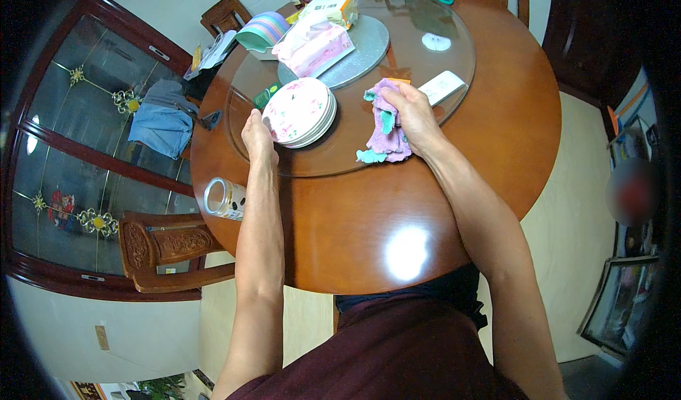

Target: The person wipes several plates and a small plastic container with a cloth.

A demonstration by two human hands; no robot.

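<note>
A stack of white plates [299,110] with a pink floral pattern is at the near left part of the round glass turntable [319,166]. My left hand [259,138] grips the stack by its left rim, with some fingers hidden at the edge. In my right hand [412,112] is a bunched purple and teal cloth [391,136], held over the near edge of the glass, right of the plates. Its lower folds hang loosely.
Behind the plates are a pink tissue pack [319,51] and a pastel-striped object [263,31]. A white flat box [442,87] lies beyond my right hand. A clear jar [223,197] is left of my forearm, near a carved wooden chair [175,243].
</note>
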